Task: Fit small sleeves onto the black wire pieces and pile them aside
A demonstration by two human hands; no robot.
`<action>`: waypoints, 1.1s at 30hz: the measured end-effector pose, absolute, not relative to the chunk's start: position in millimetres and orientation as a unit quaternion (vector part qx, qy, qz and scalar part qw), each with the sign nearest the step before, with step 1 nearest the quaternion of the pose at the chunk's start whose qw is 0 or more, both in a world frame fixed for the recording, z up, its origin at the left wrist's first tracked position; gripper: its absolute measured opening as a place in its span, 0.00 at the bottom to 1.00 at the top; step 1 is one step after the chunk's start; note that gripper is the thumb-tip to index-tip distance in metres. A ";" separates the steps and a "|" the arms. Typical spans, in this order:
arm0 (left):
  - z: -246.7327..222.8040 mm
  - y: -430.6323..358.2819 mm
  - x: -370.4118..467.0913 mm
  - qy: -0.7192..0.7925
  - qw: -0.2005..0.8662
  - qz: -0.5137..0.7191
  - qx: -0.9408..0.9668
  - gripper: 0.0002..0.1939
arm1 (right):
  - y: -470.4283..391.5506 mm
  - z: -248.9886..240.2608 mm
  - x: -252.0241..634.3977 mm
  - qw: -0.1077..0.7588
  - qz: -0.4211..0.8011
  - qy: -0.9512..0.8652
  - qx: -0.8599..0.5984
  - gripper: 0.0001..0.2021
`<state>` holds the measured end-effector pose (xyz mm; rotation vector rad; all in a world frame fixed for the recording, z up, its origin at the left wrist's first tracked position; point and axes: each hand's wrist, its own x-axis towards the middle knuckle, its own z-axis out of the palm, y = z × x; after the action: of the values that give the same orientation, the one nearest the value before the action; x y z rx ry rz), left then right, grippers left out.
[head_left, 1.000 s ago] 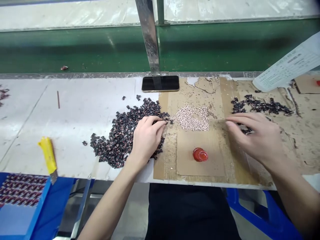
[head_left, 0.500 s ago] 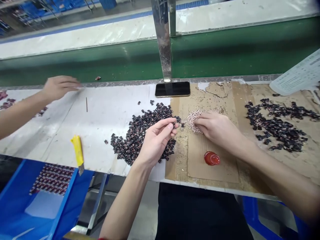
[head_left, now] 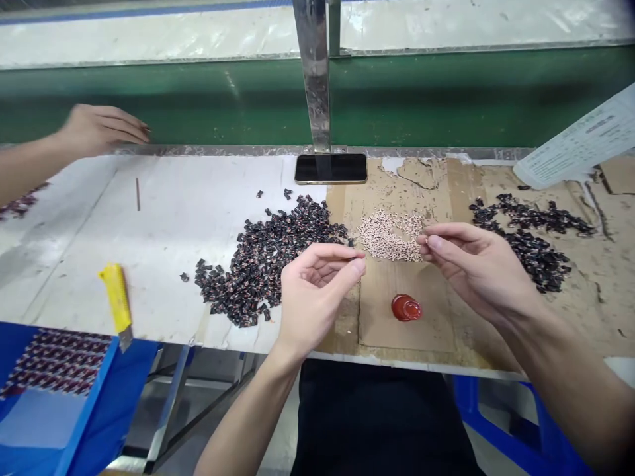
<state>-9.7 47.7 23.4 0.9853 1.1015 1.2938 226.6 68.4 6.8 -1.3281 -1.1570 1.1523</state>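
Note:
My left hand (head_left: 320, 297) is closed in a pinch in front of the heap of small black pieces (head_left: 270, 254); whatever its fingertips hold is too small to make out. Opposite it, my right hand (head_left: 479, 271) also pinches thumb against forefinger, at the right edge of a pile of tiny pale pink bits (head_left: 391, 235). Its contents cannot be made out either. Between and below the hands, a small red cap-like dish (head_left: 407, 307) sits on a cardboard sheet (head_left: 372, 330).
A phone (head_left: 331, 168) lies by the metal post (head_left: 317, 99). More black pieces (head_left: 538, 258) are spread at right, near a labelled translucent container (head_left: 570, 145). A yellow utility knife (head_left: 118, 301) overhangs the front edge above a blue bin (head_left: 94, 416). Another person's hand (head_left: 104, 125) is at left.
My right hand has drawn back rightward from the pale pile, with its fingers turned toward my left hand. My left hand has shifted slightly right in view. The whole view has shifted too.

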 end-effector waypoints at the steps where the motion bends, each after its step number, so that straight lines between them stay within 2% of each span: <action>1: 24.7 44.2 -4.1 0.459 0.545 0.552 0.432 0.06 | 61.6 8.7 226.1 0.505 0.533 -0.428 -0.528 0.07; 5: 24.3 32.0 18.8 0.431 0.424 0.564 0.563 0.04 | 39.3 17.9 215.3 0.513 0.641 -0.325 -0.469 0.05; 9: 14.0 28.6 28.0 0.375 0.248 0.539 0.712 0.13 | 27.4 22.0 205.2 0.526 0.653 -0.319 -0.442 0.06; 13: 6.2 31.0 24.7 0.366 0.171 0.502 0.765 0.13 | 20.2 19.3 202.2 0.538 0.587 -0.380 -0.470 0.06; 18: 5.4 34.1 23.7 0.361 0.133 0.518 0.764 0.09 | 11.2 22.9 196.1 0.527 0.418 -0.491 -0.553 0.09; 20: 7.5 33.8 24.2 0.368 0.175 0.533 0.741 0.06 | 9.6 26.4 194.1 0.514 0.390 -0.512 -0.567 0.10; 23: 13.0 32.2 22.6 0.396 0.324 0.520 0.684 0.03 | 11.5 29.5 195.4 0.500 0.400 -0.538 -0.548 0.11; 29: 24.0 33.0 13.4 0.400 0.592 0.428 0.554 0.03 | 19.2 30.6 209.0 0.459 0.424 -0.619 -0.475 0.11; 33: 27.6 36.1 7.9 0.385 0.705 0.362 0.472 0.03 | 19.0 32.8 214.5 0.442 0.378 -0.684 -0.440 0.11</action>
<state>7.9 36.1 27.6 1.0504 0.8554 0.8054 214.5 19.0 32.8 -1.0914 -1.6985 0.9379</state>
